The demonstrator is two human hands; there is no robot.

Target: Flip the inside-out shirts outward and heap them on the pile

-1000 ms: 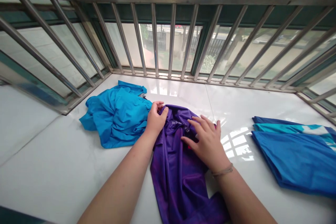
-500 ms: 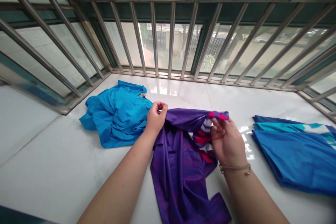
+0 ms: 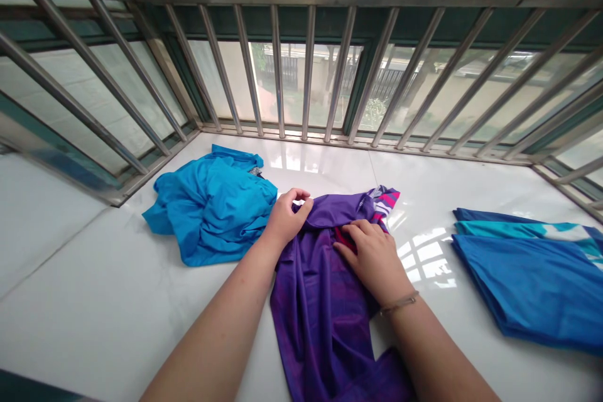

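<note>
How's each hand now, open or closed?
Left hand: curled at the purple cloth; grip unclear.
Right hand: bent over the purple cloth; grip unclear.

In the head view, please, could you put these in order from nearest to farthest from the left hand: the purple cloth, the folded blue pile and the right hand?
1. Purple cloth: directly at the left hand.
2. Right hand: to the right, a little lower in the view.
3. Folded blue pile: far right, on the white surface.

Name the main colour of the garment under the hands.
The garment is mainly purple, best seen in the head view.
</note>
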